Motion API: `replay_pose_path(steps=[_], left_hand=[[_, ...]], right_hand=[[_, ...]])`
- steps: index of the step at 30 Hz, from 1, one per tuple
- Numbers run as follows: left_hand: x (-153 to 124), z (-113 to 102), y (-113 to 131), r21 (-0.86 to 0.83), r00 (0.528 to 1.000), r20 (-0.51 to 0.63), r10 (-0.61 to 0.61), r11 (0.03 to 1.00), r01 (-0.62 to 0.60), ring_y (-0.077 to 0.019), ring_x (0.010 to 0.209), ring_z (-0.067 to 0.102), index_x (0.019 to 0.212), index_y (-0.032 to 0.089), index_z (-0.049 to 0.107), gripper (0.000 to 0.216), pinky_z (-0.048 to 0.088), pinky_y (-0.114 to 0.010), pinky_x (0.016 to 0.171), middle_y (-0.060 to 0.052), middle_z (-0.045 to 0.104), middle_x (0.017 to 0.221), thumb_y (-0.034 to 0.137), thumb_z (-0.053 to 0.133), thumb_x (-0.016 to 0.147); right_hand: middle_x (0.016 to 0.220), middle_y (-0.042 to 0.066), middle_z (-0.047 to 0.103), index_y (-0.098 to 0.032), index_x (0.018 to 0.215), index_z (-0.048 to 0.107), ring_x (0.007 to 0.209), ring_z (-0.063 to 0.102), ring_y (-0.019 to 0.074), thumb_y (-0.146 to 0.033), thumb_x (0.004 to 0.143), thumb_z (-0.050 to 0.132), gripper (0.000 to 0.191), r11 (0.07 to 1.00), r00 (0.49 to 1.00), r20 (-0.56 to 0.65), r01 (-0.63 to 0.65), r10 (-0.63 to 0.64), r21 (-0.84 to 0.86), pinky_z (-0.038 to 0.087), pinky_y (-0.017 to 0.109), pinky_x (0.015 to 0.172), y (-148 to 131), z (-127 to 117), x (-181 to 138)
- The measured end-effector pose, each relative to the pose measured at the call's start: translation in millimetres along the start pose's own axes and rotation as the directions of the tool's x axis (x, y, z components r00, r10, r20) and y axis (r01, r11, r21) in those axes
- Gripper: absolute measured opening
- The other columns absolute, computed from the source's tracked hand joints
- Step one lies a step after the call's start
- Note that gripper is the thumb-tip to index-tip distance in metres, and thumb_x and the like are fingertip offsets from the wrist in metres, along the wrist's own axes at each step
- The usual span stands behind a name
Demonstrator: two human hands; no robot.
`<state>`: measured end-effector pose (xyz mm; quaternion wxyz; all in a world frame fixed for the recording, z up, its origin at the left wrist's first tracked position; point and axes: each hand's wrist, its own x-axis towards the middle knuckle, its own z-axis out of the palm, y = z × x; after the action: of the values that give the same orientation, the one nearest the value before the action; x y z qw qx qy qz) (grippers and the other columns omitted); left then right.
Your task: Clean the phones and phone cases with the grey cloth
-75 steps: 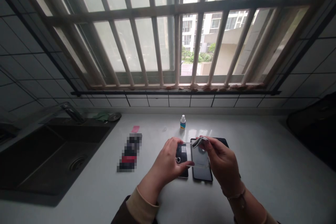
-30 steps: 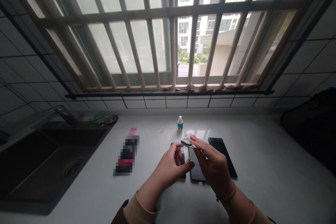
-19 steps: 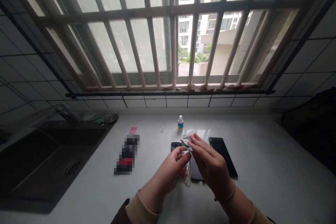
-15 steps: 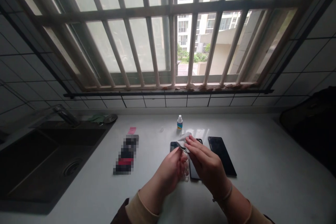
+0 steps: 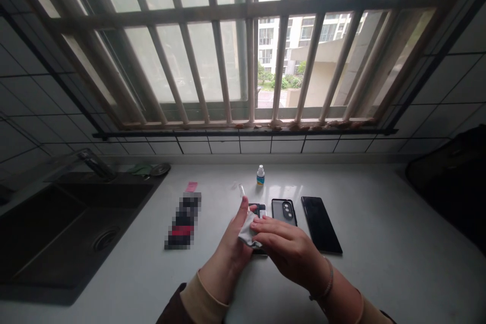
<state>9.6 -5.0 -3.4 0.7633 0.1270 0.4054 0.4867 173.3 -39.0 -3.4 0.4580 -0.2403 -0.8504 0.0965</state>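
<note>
My left hand (image 5: pixel 230 245) holds a clear phone case (image 5: pixel 242 191) up on edge; only its top corner shows above my fingers. My right hand (image 5: pixel 284 250) lies across it with fingers together, pressing a small white cloth (image 5: pixel 246 231) against the case. Beneath my hands a dark phone (image 5: pixel 260 208) lies on the white counter (image 5: pixel 379 263). To its right lie a phone (image 5: pixel 284 211) with its camera side up and a black phone (image 5: pixel 321 224) with its screen up.
A small white dropper bottle (image 5: pixel 260 174) stands behind the phones. A pixelated dark and red box (image 5: pixel 184 220) and a pink slip (image 5: pixel 191 186) lie to the left. A dark sink (image 5: pixel 56 228) with a tap fills the left; a dark object (image 5: pixel 451 182) sits at the right.
My hands have shifted left and lowered, uncovering the camera-side-up phone. The case has turned from flat to upright on edge, and the cloth has moved from its top end down onto its face.
</note>
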Motion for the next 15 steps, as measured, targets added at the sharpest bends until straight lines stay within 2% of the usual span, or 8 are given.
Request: replay_pose_path(steps=[3, 5, 8, 10, 11, 12, 13, 15], left_hand=[[3.6, 0.6, 2.7, -0.059, 0.999, -0.014, 0.038, 0.998, -0.039, -0.0147, 0.061, 0.065, 0.109, 0.016, 0.060, 0.040, 0.057, -0.028, 0.065, 0.001, 0.061, 0.074, 0.051, 0.075, 0.095], [5.7, 0.9, 6.1, -0.096, 0.999, -0.035, 0.030, 0.995, -0.034, -0.0140, 0.056, 0.061, 0.107, 0.016, 0.060, 0.036, 0.057, -0.029, 0.062, 0.002, 0.059, 0.073, 0.049, 0.071, 0.097], [6.2, 0.7, 14.3, -0.157, 0.993, -0.076, 0.090, 0.982, -0.101, -0.0178, 0.066, 0.067, 0.107, 0.017, 0.060, 0.037, 0.062, -0.035, 0.069, -0.004, 0.065, 0.083, 0.052, 0.068, 0.098], [4.8, 0.2, 20.7, -0.179, 0.979, -0.094, 0.181, 0.964, -0.195, -0.0210, 0.082, 0.072, 0.109, 0.017, 0.060, 0.039, 0.063, -0.038, 0.079, -0.009, 0.070, 0.097, 0.054, 0.066, 0.099], [3.8, -0.1, 23.5, -0.180, 0.972, -0.090, 0.216, 0.957, -0.229, -0.0228, 0.091, 0.074, 0.112, 0.016, 0.061, 0.041, 0.063, -0.039, 0.084, -0.012, 0.072, 0.105, 0.055, 0.064, 0.100], [2.7, -0.4, 25.6, -0.179, 0.967, -0.070, 0.243, 0.951, -0.252, -0.0244, 0.099, 0.074, 0.114, 0.016, 0.062, 0.043, 0.062, -0.040, 0.089, -0.015, 0.072, 0.112, 0.057, 0.062, 0.101], [1.6, -0.7, 26.8, -0.176, 0.963, -0.034, 0.268, 0.947, -0.269, -0.0260, 0.107, 0.073, 0.117, 0.016, 0.062, 0.047, 0.061, -0.041, 0.094, -0.017, 0.071, 0.120, 0.059, 0.061, 0.101], [-0.4, -1.7, 26.3, -0.161, 0.943, 0.063, 0.325, 0.936, -0.312, -0.0291, 0.122, 0.069, 0.123, 0.017, 0.062, 0.052, 0.056, -0.045, 0.106, -0.019, 0.068, 0.133, 0.063, 0.062, 0.099]], right_hand=[[0.134, 0.012, 0.076, -0.020, 0.127, 0.071, 0.133, 0.069, 0.0231, -0.004, 0.099, 0.063, 0.033, 1.000, 1.000, 0.030, 0.008, -0.008, 0.011, 0.052, 0.042, 0.122, -3.0, -0.6, 1.2], [0.132, 0.011, 0.077, -0.020, 0.126, 0.072, 0.129, 0.071, 0.0228, -0.004, 0.099, 0.063, 0.033, 1.000, 0.999, 0.033, 0.007, -0.008, 0.020, 0.052, 0.042, 0.122, -4.7, -0.2, 1.6], [0.126, 0.009, 0.079, -0.022, 0.125, 0.074, 0.119, 0.075, 0.0220, -0.006, 0.099, 0.063, 0.032, 0.996, 0.999, 0.013, -0.047, 0.046, 0.069, 0.057, 0.039, 0.114, -6.0, -0.1, 1.8], [0.121, 0.008, 0.081, -0.024, 0.123, 0.076, 0.113, 0.077, 0.0224, -0.012, 0.101, 0.063, 0.029, 0.975, 0.980, -0.057, -0.183, 0.191, 0.123, 0.062, 0.037, 0.103, -4.5, -1.0, 1.5], [0.117, 0.008, 0.082, -0.025, 0.121, 0.078, 0.108, 0.078, 0.0231, -0.016, 0.102, 0.063, 0.025, 0.944, 0.945, -0.110, -0.291, 0.310, 0.154, 0.063, 0.036, 0.098, -2.6, -1.6, 1.3], [0.113, 0.008, 0.082, -0.025, 0.118, 0.079, 0.103, 0.079, 0.0239, -0.023, 0.103, 0.063, 0.021, 0.887, 0.880, -0.158, -0.415, 0.448, 0.203, 0.063, 0.036, 0.093, 0.3, -2.0, 1.1], [0.109, 0.009, 0.083, -0.024, 0.114, 0.081, 0.099, 0.079, 0.0249, -0.031, 0.104, 0.064, 0.021, 0.798, 0.785, -0.189, -0.532, 0.590, 0.282, 0.064, 0.037, 0.090, 4.0, -2.1, 0.9], [0.101, 0.010, 0.083, -0.021, 0.106, 0.082, 0.092, 0.078, 0.0266, -0.049, 0.099, 0.069, 0.032, 0.528, 0.538, -0.146, -0.675, 0.830, 0.515, 0.063, 0.038, 0.083, 12.9, -0.4, 0.5]])
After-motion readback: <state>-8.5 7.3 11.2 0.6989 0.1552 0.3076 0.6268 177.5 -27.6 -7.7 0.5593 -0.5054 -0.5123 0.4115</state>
